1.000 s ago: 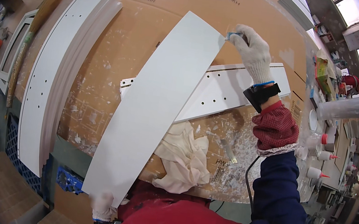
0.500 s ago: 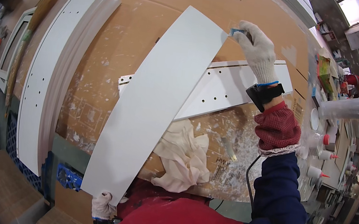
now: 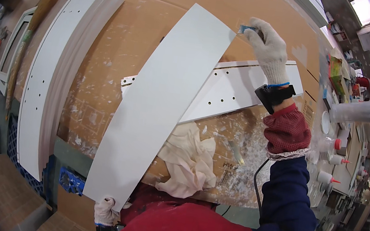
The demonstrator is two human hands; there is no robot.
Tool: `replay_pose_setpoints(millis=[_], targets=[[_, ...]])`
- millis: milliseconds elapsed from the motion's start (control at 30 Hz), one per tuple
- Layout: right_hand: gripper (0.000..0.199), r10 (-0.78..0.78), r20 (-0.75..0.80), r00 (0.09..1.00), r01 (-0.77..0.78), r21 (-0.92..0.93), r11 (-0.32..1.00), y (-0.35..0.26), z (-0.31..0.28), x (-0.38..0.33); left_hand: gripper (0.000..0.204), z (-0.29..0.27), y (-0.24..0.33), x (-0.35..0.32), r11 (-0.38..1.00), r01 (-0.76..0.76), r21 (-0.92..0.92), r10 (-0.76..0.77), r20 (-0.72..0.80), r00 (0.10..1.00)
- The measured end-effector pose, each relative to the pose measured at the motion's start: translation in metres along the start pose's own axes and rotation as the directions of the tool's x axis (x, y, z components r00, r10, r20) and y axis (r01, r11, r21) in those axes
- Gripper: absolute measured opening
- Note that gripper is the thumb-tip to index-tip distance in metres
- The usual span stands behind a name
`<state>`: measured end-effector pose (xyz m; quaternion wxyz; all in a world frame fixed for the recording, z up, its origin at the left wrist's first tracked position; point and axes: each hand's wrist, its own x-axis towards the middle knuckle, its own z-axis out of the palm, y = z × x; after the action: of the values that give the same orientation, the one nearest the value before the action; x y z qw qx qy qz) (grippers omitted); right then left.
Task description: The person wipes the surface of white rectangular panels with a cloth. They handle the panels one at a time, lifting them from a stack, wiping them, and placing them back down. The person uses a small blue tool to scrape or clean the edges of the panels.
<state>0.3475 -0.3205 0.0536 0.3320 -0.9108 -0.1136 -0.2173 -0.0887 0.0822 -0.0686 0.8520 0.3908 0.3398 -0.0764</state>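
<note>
Right hand (image 3: 268,47): pinches blue piece (image 3: 248,30), now slightly farther off corner of white board (image 3: 162,107).
Left hand (image 3: 105,210): clamped on near end.

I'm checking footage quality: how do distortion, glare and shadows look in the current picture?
Head view: the stacked white boards at left bow with the fisheye, and the corners go black; head view: upper-right windows look nearly washed out; head view: a soft shadow falls on the drilled board near the right hand.

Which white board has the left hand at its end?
The plain board, slanting over a holed board; the left stack's top board has holes too.
</note>
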Motion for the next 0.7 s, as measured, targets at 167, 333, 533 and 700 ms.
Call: replay_pose_setpoints(millis=[167,333,533,700], targets=[[0.031,-0.03,0.023,0.999,0.029,0.027,0.999,0.003,0.005,0.001,0.053,-0.004,-0.002,0.001,0.999,0.017,-0.028,-0.017,0.002,1.0],[0.032,-0.035,0.027,0.999,0.035,-0.007,0.999,-0.002,0.002,-0.002,0.052,-0.003,0.001,0.001,0.999,0.04,-0.011,-0.04,-0.002,0.999],[0.031,-0.03,0.004,1.0,0.029,0.06,0.998,0.002,0.006,-0.001,0.056,0.004,0.001,-0.001,0.999,0.013,0.03,-0.013,-0.016,1.0],[0.03,-0.02,-0.004,1.0,0.02,0.051,0.998,0.004,0.009,0.0,0.058,0.004,0.003,0.0,0.999,0.019,0.028,-0.019,-0.005,1.0]])
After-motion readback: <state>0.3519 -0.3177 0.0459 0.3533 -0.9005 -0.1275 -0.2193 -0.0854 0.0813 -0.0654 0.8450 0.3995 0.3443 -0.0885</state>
